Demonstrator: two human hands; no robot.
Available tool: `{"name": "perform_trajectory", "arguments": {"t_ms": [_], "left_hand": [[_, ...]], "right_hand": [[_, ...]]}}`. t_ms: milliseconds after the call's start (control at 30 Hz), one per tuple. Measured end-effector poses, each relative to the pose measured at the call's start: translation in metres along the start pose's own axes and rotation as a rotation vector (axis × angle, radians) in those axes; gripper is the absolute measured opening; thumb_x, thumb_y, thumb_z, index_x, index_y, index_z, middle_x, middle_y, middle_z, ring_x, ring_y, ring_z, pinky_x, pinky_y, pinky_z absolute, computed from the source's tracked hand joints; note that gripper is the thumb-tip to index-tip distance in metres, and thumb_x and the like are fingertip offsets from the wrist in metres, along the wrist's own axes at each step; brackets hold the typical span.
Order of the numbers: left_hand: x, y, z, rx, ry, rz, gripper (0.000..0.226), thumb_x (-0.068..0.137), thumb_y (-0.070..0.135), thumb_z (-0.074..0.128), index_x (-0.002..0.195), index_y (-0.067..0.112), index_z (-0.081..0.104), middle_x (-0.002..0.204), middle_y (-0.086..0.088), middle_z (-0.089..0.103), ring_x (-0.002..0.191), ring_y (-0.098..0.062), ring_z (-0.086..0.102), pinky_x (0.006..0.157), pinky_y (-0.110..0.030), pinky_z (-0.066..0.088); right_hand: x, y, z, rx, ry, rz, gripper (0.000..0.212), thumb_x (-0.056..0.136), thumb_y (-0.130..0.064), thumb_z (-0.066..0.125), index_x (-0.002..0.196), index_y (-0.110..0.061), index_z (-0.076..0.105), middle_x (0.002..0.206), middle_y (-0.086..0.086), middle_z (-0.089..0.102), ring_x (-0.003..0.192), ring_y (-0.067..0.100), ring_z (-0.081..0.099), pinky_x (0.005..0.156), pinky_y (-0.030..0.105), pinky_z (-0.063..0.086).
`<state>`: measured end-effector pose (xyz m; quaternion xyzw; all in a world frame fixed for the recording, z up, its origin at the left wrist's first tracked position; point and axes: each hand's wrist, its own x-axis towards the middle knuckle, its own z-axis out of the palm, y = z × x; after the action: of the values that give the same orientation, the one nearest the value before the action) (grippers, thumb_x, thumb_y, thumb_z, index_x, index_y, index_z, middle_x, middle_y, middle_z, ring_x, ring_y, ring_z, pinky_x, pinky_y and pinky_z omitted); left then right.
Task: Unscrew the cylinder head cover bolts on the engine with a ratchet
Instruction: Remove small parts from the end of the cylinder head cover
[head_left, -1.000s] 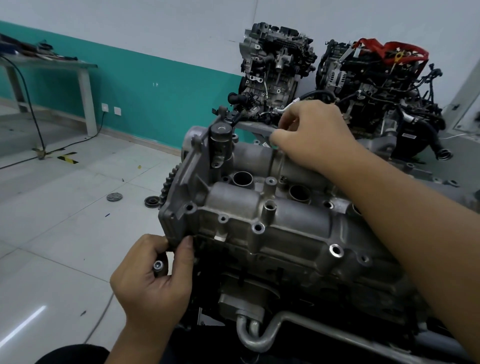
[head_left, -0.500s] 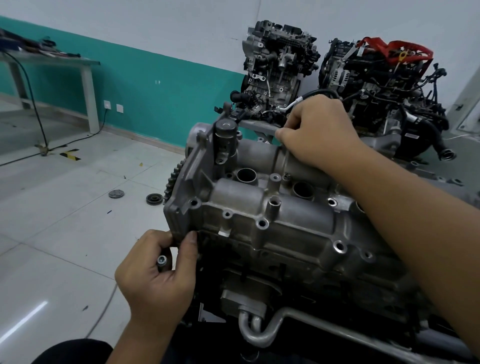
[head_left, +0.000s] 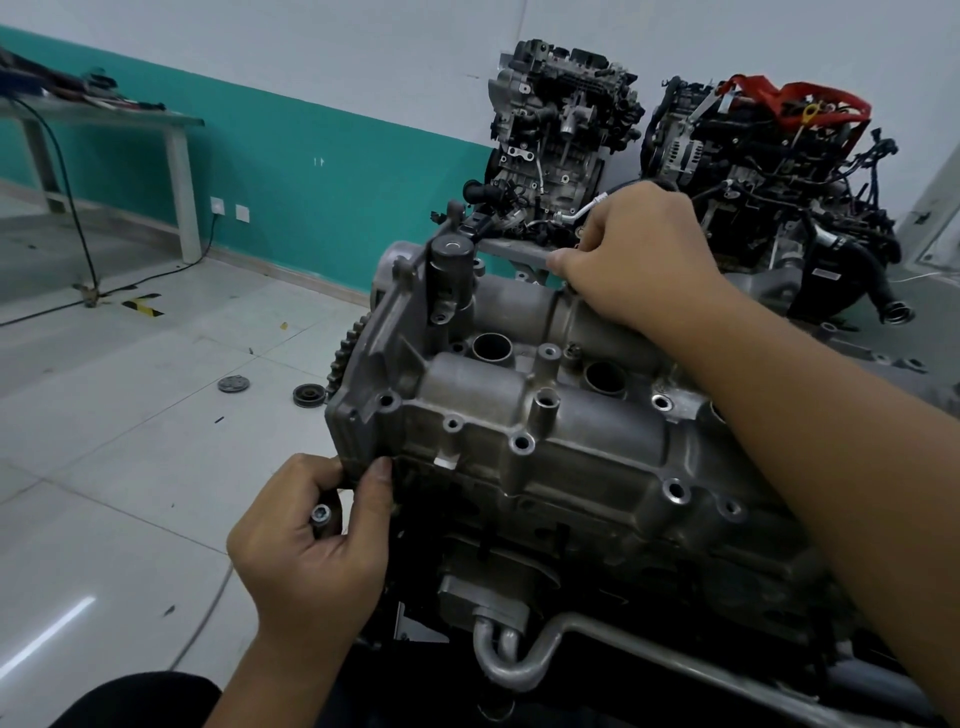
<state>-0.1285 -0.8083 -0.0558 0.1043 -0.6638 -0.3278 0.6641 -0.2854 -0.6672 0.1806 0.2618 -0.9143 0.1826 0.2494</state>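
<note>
The engine (head_left: 597, 519) fills the middle of the view, with its cylinder head cover (head_left: 545, 415) uppermost: a stiff, heavy-looking casting of dull grey aluminium, ribbed and rounded, with a matt, slightly greasy finish. It is judged far too heavy to shift by hand, so it will stay put under a twisting load. Along its near flange a row of round bolt holes is seen, most apparently empty. The right hand (head_left: 644, 260) is reached over to the far edge of the cover, fingers curled round something small there; what is pinched cannot be told, and no ratchet is visible. The left hand (head_left: 311, 540) is held at the cover's near left corner, its thumb touching the flange, and a loose bolt (head_left: 320, 515) is gripped in its curled fingers. The bolt is small, hard, bright steel with a recessed head, likely oily and easily dropped; it is best held by the shank.
</note>
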Motion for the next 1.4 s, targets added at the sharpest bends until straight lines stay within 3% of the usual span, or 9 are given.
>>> {"name": "perform_trajectory", "arguments": {"t_ms": [67, 200, 467, 600, 867, 1033, 1100, 1300, 1400], "left_hand": [[0.000, 0.000, 0.000, -0.010, 0.000, 0.005, 0.032, 0.096, 0.029, 0.069, 0.071, 0.013, 0.059, 0.058, 0.003, 0.050, 0.053, -0.013, 0.045, 0.049, -0.030, 0.032], [0.000, 0.000, 0.000, -0.018, 0.002, 0.004, 0.032, 0.096, 0.029, 0.070, 0.070, 0.013, 0.059, 0.059, 0.005, 0.050, 0.053, -0.013, 0.044, 0.049, -0.029, 0.032], [0.000, 0.002, -0.001, -0.024, -0.001, -0.002, 0.029, 0.095, 0.025, 0.071, 0.071, 0.016, 0.058, 0.058, 0.004, 0.048, 0.053, -0.012, 0.043, 0.050, -0.029, 0.032], [0.000, 0.004, 0.000, -0.042, 0.003, -0.017, 0.026, 0.095, 0.027, 0.070, 0.074, 0.022, 0.056, 0.057, 0.002, 0.048, 0.054, -0.013, 0.044, 0.050, -0.030, 0.033], [0.001, 0.005, -0.002, -0.056, -0.008, -0.017, 0.024, 0.096, 0.031, 0.069, 0.077, 0.025, 0.056, 0.061, 0.012, 0.048, 0.055, -0.009, 0.046, 0.051, -0.023, 0.033], [0.002, 0.007, -0.002, -0.058, -0.012, -0.024, 0.024, 0.097, 0.032, 0.069, 0.077, 0.027, 0.055, 0.061, 0.013, 0.048, 0.056, -0.009, 0.047, 0.052, -0.022, 0.032], [0.002, 0.007, -0.002, -0.062, -0.013, -0.027, 0.024, 0.097, 0.032, 0.068, 0.078, 0.026, 0.055, 0.062, 0.013, 0.049, 0.056, -0.009, 0.047, 0.052, -0.020, 0.032], [0.001, 0.007, -0.004, -0.063, -0.030, -0.031, 0.024, 0.096, 0.030, 0.069, 0.077, 0.024, 0.057, 0.060, 0.008, 0.049, 0.056, -0.011, 0.047, 0.052, -0.023, 0.033], [0.001, 0.007, -0.005, -0.067, -0.036, -0.038, 0.023, 0.096, 0.030, 0.070, 0.078, 0.024, 0.057, 0.059, 0.008, 0.049, 0.056, -0.011, 0.047, 0.053, -0.021, 0.033]], "right_hand": [[-0.001, 0.001, 0.001, -0.004, 0.010, 0.009, 0.040, 0.086, -0.041, 0.074, 0.074, -0.003, 0.067, 0.070, 0.009, 0.064, 0.072, 0.025, 0.062, 0.064, 0.036, 0.054], [-0.004, 0.003, 0.000, 0.034, -0.039, 0.001, 0.021, 0.090, -0.030, 0.068, 0.074, -0.018, 0.073, 0.081, 0.005, 0.070, 0.082, 0.024, 0.066, 0.070, 0.036, 0.055], [-0.005, -0.003, 0.002, -0.040, 0.012, 0.033, 0.036, 0.089, -0.050, 0.073, 0.076, -0.017, 0.064, 0.087, 0.007, 0.065, 0.083, 0.026, 0.064, 0.073, 0.038, 0.055], [-0.006, -0.001, 0.000, -0.019, -0.032, -0.003, 0.024, 0.090, -0.038, 0.069, 0.073, -0.020, 0.069, 0.090, 0.007, 0.070, 0.085, 0.025, 0.065, 0.077, 0.039, 0.057], [-0.007, -0.006, 0.005, -0.056, 0.006, 0.064, 0.044, 0.088, -0.057, 0.070, 0.070, -0.019, 0.056, 0.079, 0.003, 0.061, 0.077, 0.025, 0.061, 0.063, 0.034, 0.044], [-0.009, -0.005, -0.003, 0.075, -0.012, 0.060, 0.021, 0.085, -0.034, 0.060, 0.082, -0.016, 0.071, 0.089, 0.003, 0.069, 0.085, 0.023, 0.064, 0.074, 0.039, 0.056], [-0.009, -0.005, -0.004, 0.062, -0.053, 0.041, 0.023, 0.092, -0.029, 0.062, 0.075, -0.017, 0.072, 0.086, 0.005, 0.070, 0.082, 0.024, 0.065, 0.073, 0.037, 0.055], [-0.007, -0.007, 0.004, -0.095, 0.014, 0.043, 0.038, 0.095, -0.052, 0.065, 0.086, -0.015, 0.064, 0.088, 0.008, 0.064, 0.084, 0.029, 0.061, 0.070, 0.037, 0.047], [-0.010, -0.007, 0.002, -0.065, 0.012, 0.047, 0.041, 0.090, -0.056, 0.068, 0.087, -0.016, 0.069, 0.088, 0.004, 0.067, 0.084, 0.026, 0.063, 0.072, 0.040, 0.054]]}}
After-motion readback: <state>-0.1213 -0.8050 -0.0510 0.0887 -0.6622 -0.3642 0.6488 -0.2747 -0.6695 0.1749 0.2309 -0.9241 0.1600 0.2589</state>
